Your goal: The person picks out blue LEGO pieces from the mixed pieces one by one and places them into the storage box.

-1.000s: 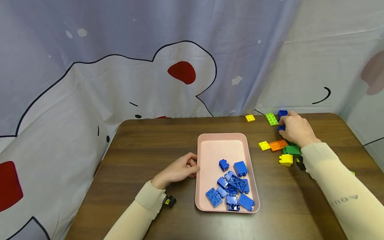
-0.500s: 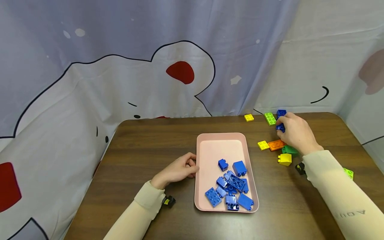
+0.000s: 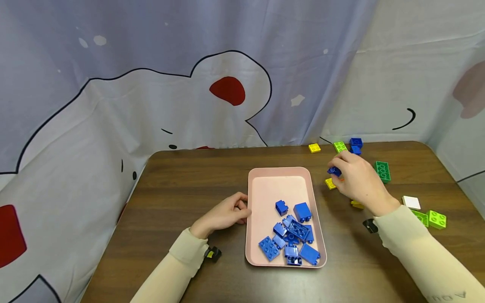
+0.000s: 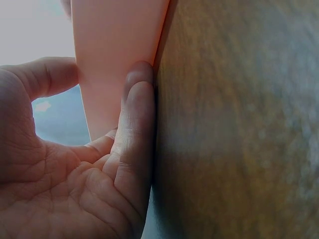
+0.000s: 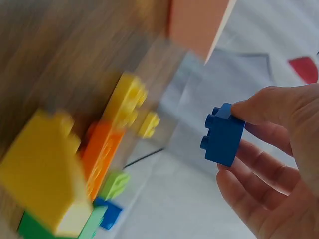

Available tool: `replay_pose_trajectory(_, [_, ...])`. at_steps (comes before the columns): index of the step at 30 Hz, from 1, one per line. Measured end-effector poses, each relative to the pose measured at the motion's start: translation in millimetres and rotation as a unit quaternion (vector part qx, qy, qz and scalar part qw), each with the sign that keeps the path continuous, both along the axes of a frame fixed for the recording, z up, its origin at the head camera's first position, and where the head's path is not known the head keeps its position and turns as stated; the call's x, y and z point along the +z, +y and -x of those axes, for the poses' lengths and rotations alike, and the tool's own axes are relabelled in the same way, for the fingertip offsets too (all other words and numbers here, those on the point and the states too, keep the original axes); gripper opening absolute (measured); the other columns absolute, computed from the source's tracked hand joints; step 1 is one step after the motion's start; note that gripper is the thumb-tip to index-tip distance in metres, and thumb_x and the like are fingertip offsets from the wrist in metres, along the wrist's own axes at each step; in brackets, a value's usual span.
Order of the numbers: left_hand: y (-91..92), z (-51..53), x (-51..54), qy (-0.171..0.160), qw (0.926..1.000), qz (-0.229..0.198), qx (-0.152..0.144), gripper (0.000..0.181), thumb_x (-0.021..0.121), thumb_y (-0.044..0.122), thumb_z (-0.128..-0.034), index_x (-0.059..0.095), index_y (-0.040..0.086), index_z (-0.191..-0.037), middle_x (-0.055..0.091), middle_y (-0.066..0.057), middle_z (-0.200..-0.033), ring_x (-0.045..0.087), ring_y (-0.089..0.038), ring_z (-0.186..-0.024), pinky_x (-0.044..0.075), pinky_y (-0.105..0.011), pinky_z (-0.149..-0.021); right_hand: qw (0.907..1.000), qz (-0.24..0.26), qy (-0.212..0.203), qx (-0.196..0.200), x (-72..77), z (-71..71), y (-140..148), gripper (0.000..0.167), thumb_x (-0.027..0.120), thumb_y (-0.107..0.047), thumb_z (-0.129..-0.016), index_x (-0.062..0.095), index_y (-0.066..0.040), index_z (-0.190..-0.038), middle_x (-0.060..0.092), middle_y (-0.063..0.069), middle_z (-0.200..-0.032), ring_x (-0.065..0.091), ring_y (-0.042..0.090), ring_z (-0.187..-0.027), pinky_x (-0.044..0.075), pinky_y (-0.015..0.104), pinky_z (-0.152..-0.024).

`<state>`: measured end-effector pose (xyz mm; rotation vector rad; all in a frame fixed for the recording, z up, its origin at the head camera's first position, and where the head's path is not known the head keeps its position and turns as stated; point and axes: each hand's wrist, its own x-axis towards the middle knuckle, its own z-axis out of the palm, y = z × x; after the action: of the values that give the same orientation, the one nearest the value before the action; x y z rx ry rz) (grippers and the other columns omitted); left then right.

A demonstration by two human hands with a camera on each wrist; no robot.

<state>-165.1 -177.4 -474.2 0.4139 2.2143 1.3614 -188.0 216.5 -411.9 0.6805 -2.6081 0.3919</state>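
My left hand [image 3: 227, 212] is at the left side of a pink tray [image 3: 280, 173]. In the left wrist view, its thumb touches the tray's rim and curled fingers [image 4: 137, 107] lie against the outer wall. Several blue building bricks [image 3: 297, 231] lie loosely in the lower part of the tray. To the tray's upper right, my right hand [image 3: 358, 181] pinches a blue building brick [image 5: 224, 137] between thumb and fingers, raised off the table. Its studs face away from the palm. In the head view, this hand partly hides the bricks beneath it.
Near the back edge are a yellow brick [image 3: 314, 148], a lime brick [image 3: 339, 146] and blue bricks [image 3: 355, 146]. Farther right are a green brick [image 3: 382, 171], a white brick [image 3: 411, 202] and lime bricks [image 3: 437, 219]. An orange brick [image 5: 102, 157] shows beneath the right hand. A printed curtain [image 3: 170, 109] hangs behind.
My right hand has lifted the blue brick from the back-right group and carried it left toward the tray. The green, white and lime bricks are uncovered. My left hand stays at the tray.
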Motion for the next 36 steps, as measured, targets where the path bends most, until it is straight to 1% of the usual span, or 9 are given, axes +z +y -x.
replay_pose_trajectory(4, [0.1,-0.3,0.4,0.001,1.0,0.001,0.0,0.044,0.063,0.021,-0.0989,0.052,0.001,-0.137,0.065,-0.009,-0.096,0.069,-0.014,-0.081,0.062,-0.033,-0.078,0.9993,0.016,0.012,0.033,-1.5,-12.9,-19,0.027,0.086,-0.003,-0.075,0.074,-0.005,-0.099,0.067,0.008,-0.101,0.066,0.024,-0.083,0.059,0.043,-0.07])
replay_pose_trajectory(8, [0.5,-1.2,2.1,0.0,1.0,0.005,0.003,0.044,0.063,0.021,-0.099,0.052,0.003,-0.137,0.066,-0.009,-0.096,0.069,-0.014,-0.081,0.062,-0.032,-0.078,0.9974,0.02,0.014,0.068,-2.8,-25.8,-40,0.025,0.087,-0.004,-0.076,0.075,-0.005,-0.098,0.067,0.007,-0.101,0.067,0.022,-0.085,0.061,0.041,-0.072])
replay_pose_trajectory(15, [0.2,-2.3,3.4,0.001,0.9999,0.009,0.005,0.044,0.064,0.022,-0.0997,0.052,0.003,-0.138,0.066,-0.009,-0.097,0.068,-0.014,-0.081,0.062,-0.032,-0.078,0.9943,0.002,-0.01,0.106,-2.6,-46.8,-72,0.026,0.089,-0.01,-0.077,0.076,-0.008,-0.1,0.067,0.006,-0.105,0.067,0.021,-0.091,0.063,0.037,-0.078])
replay_pose_trajectory(19, [0.2,-2.2,3.0,0.0,0.9999,0.01,0.006,0.045,0.064,0.022,-0.0996,0.052,0.003,-0.138,0.066,-0.009,-0.097,0.068,-0.014,-0.081,0.062,-0.032,-0.078,0.9907,0.004,-0.012,0.135,-4.8,-55.8,-85,0.027,0.089,-0.013,-0.078,0.076,-0.011,-0.101,0.067,0.003,-0.107,0.066,0.017,-0.092,0.062,0.034,-0.08])
replay_pose_trajectory(24, [-0.1,-2.4,2.8,-0.001,0.9999,0.011,0.006,0.045,0.064,0.022,-0.0994,0.052,0.003,-0.138,0.066,-0.009,-0.096,0.068,-0.014,-0.081,0.062,-0.033,-0.078,0.9849,0.01,-0.019,0.172,-9.6,-64.8,-98,0.026,0.089,-0.013,-0.079,0.075,-0.013,-0.101,0.065,-0.001,-0.107,0.064,0.013,-0.094,0.061,0.032,-0.081])
replay_pose_trajectory(30, [0.1,-3.2,4.2,-0.002,0.9999,0.013,0.008,0.045,0.064,0.023,-0.099,0.052,0.003,-0.137,0.066,-0.009,-0.096,0.068,-0.014,-0.081,0.062,-0.032,-0.078,0.981,0.01,-0.034,0.191,-11.3,-72.3,-107,0.025,0.086,-0.014,-0.082,0.075,-0.016,-0.104,0.065,-0.005,-0.109,0.063,0.01,-0.097,0.06,0.03,-0.085])
replay_pose_trajectory(32, [0.3,-3.3,4.5,-0.001,0.9999,0.013,0.007,0.044,0.064,0.022,-0.0989,0.052,0.003,-0.137,0.066,-0.008,-0.096,0.068,-0.014,-0.081,0.062,-0.032,-0.078,0.9808,0.006,-0.042,0.19,-10.8,-73.8,-109,0.027,0.086,-0.021,-0.084,0.075,-0.017,-0.108,0.066,-0.004,-0.113,0.063,0.011,-0.1,0.059,0.032,-0.088])
replay_pose_trajectory(33, [0.4,-3.3,4.7,0.0,0.9999,0.013,0.008,0.044,0.064,0.022,-0.0989,0.052,0.003,-0.137,0.066,-0.008,-0.095,0.068,-0.014,-0.081,0.062,-0.032,-0.078,0.981,0.0,-0.047,0.188,-10.7,-74.5,-109,0.032,0.086,-0.027,-0.084,0.074,-0.017,-0.112,0.066,-0.002,-0.117,0.063,0.012,-0.105,0.059,0.034,-0.092])
replay_pose_trajectory(36, [0.8,-3.1,5.2,0.002,0.9999,0.013,0.006,0.044,0.064,0.022,-0.099,0.053,0.003,-0.137,0.066,-0.008,-0.095,0.068,-0.014,-0.08,0.062,-0.032,-0.078,0.9816,-0.018,-0.065,0.179,-10.5,-76.9,-109,0.056,0.083,-0.048,-0.084,0.069,-0.018,-0.13,0.063,0.003,-0.136,0.061,0.019,-0.122,0.054,0.043,-0.103])
